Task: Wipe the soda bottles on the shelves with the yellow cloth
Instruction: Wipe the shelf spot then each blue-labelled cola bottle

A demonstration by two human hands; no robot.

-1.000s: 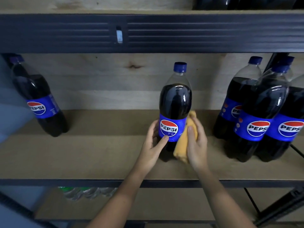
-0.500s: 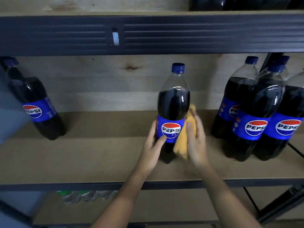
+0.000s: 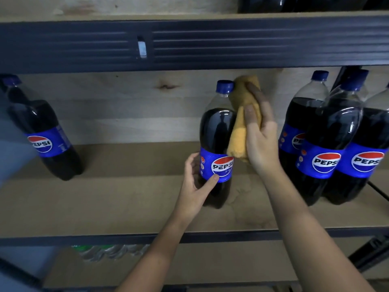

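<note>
Center soda bottle (image 3: 217, 142) stands upright on the middle shelf (image 3: 126, 199), blue cap on. Yellow cloth (image 3: 242, 121) now up against its neck and shoulder, top edge touching the cap; half a second ago it sat low beside the label. Right hand (image 3: 261, 135) grips the cloth, fingers wrapped over it, raised since the earlier frame. Left hand (image 3: 197, 182) still holds the bottle at the label, thumb on the logo. Lone bottle (image 3: 42, 131) far left, cluster of bottles (image 3: 336, 140) just right. More bottles on the shelf below, blurred.
</note>
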